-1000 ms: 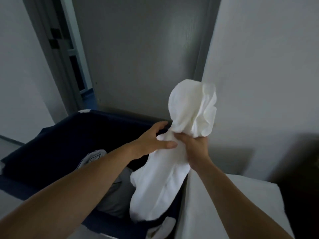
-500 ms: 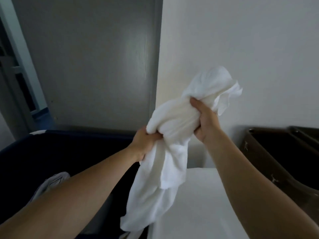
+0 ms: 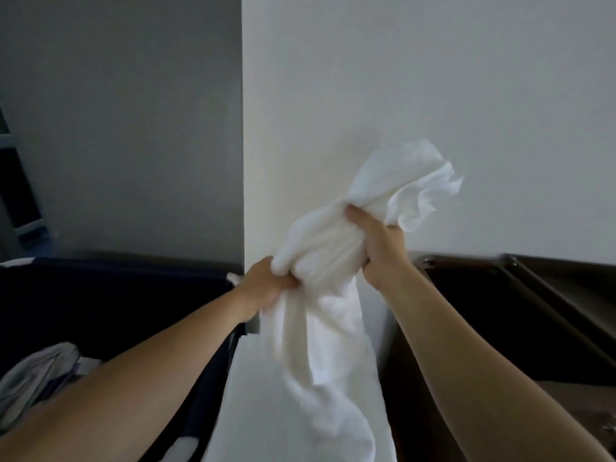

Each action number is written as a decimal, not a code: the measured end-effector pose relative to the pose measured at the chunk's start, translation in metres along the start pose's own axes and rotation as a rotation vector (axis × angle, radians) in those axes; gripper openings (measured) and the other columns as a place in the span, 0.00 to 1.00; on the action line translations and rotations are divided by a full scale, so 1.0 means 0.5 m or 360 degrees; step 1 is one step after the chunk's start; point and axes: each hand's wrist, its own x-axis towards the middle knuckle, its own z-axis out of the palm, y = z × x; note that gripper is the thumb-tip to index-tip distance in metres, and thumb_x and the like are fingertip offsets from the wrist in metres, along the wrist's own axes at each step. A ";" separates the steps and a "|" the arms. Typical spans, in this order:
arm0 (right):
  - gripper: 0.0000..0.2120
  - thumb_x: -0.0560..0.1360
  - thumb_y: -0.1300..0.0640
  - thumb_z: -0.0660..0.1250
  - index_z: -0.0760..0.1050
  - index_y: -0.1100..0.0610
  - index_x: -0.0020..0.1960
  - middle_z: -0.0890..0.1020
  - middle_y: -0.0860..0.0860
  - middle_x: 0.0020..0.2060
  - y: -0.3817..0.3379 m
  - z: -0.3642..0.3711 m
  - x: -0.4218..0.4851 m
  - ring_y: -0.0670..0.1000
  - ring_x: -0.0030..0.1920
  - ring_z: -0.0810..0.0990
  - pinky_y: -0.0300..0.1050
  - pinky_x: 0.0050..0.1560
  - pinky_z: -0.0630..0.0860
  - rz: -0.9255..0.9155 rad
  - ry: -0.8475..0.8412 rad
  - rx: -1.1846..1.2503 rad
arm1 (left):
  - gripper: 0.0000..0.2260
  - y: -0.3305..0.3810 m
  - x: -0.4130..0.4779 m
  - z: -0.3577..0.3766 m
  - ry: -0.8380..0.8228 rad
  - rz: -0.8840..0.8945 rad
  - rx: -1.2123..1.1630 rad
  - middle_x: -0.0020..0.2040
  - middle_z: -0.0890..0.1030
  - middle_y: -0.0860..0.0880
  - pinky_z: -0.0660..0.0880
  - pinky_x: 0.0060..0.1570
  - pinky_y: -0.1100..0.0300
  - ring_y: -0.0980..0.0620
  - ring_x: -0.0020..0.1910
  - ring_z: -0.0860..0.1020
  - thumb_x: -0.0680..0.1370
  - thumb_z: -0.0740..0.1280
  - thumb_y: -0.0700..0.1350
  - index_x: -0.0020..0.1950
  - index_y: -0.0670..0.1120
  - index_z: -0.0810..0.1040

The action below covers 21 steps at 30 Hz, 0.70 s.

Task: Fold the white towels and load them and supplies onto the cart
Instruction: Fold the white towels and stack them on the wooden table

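Between both raised hands, a bunched white towel [image 3: 321, 248] is held: the left hand [image 3: 266, 288] clutches its lower middle, the right hand [image 3: 376, 248] grips higher, with its tail hanging below the left hand over a white surface [image 3: 246, 395].

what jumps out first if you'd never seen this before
A bunched white towel, held up in the middle of the view against the pale wall, with its tail hanging down over a white surface. The left hand grips it low and the right hand grips it higher, near its ruffled top end. To the left sits a dark blue laundry bin, to the right a brown bin.
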 end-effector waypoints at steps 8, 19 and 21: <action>0.18 0.73 0.63 0.67 0.75 0.57 0.63 0.81 0.50 0.47 0.355 -0.173 -0.074 0.51 0.45 0.80 0.46 0.46 0.80 0.0564 -0.0481 -0.1594 | 0.48 -0.177 -0.078 0.047 -0.0436 -0.0181 0.0608 0.77 0.53 0.53 0.64 0.59 0.64 0.48 0.77 0.56 0.72 0.72 0.47 0.80 0.57 0.43; 0.06 0.69 0.66 0.62 0.74 0.59 0.35 0.73 0.46 0.28 0.277 -0.151 -0.076 0.48 0.31 0.70 0.34 0.25 0.64 0.0101 -0.0463 -0.1730 | 0.50 -0.210 -0.059 0.024 -0.0296 0.0222 0.1346 0.80 0.43 0.53 0.59 0.74 0.51 0.47 0.79 0.48 0.70 0.75 0.57 0.79 0.61 0.41; 0.04 0.69 0.67 0.62 0.74 0.63 0.36 0.71 0.46 0.27 0.229 -0.128 -0.080 0.46 0.29 0.68 0.38 0.28 0.65 0.0052 -0.0681 -0.1613 | 0.52 -0.163 -0.057 0.027 -0.0342 0.0546 0.1392 0.79 0.37 0.56 0.51 0.75 0.54 0.52 0.79 0.39 0.69 0.75 0.59 0.77 0.65 0.37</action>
